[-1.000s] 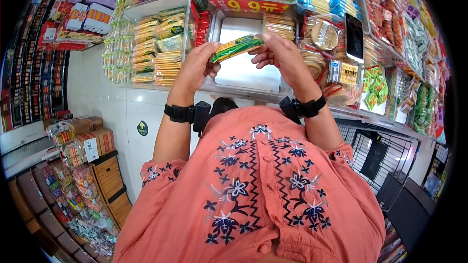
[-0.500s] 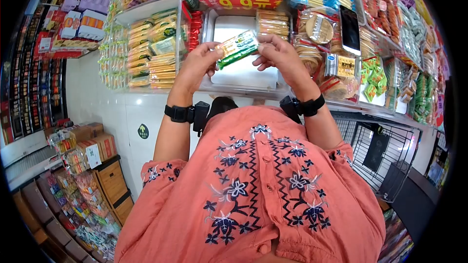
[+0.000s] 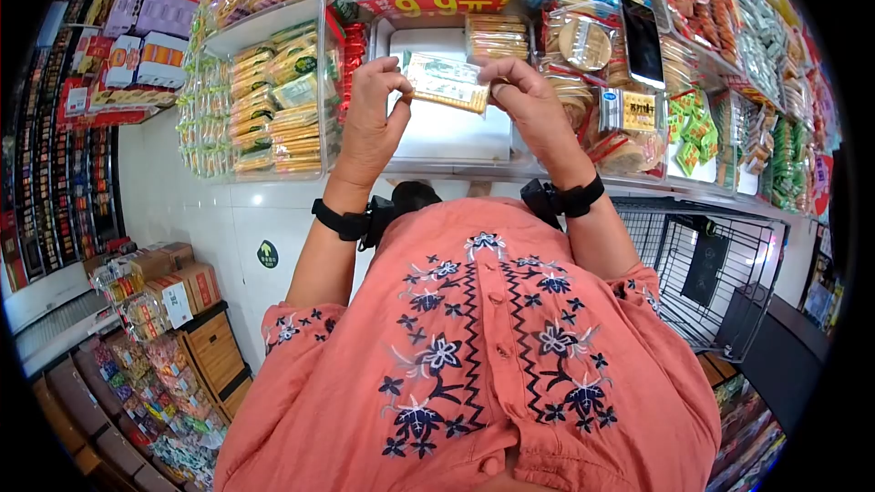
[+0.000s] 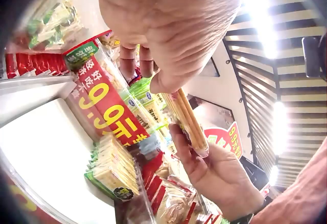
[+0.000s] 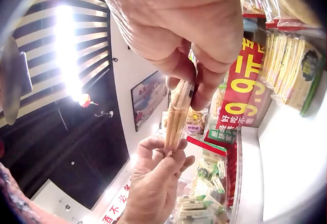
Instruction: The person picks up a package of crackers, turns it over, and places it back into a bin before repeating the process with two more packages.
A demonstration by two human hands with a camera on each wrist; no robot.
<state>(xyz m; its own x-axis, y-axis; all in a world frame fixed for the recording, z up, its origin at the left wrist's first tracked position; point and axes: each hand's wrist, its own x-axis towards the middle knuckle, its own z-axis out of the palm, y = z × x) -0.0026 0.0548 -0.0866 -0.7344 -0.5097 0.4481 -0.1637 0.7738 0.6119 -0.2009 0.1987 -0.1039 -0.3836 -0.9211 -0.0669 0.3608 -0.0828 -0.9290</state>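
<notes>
A flat clear-wrapped pack of crackers (image 3: 448, 84) is held up between both hands over a bin, its printed face turned up in the head view. At its left end, my left hand (image 3: 372, 118) pinches it between thumb and fingers. My right hand (image 3: 536, 109) pinches the right end, fingers curled. Seen edge-on in the right wrist view, the pack (image 5: 177, 114) shows stacked cracker layers, with the left hand (image 5: 153, 183) at its lower end. Beneath the hands, the clear bin (image 3: 437, 141) has a white bottom and a row of similar cracker packs (image 3: 497, 38) at its back right.
Left of this bin stands another bin of cracker packs (image 3: 278, 100). On the right, a phone (image 3: 642, 44) lies over bags of round biscuits (image 3: 583, 44). A red price sign (image 3: 433, 3) lines the bin's back edge. A wire shopping cart (image 3: 702, 264) stands at the right.
The cracker pack has turned from its green edge to its pale printed face with crackers showing along the near edge. The left fingers have lifted and shifted their hold. The view has shifted slightly.
</notes>
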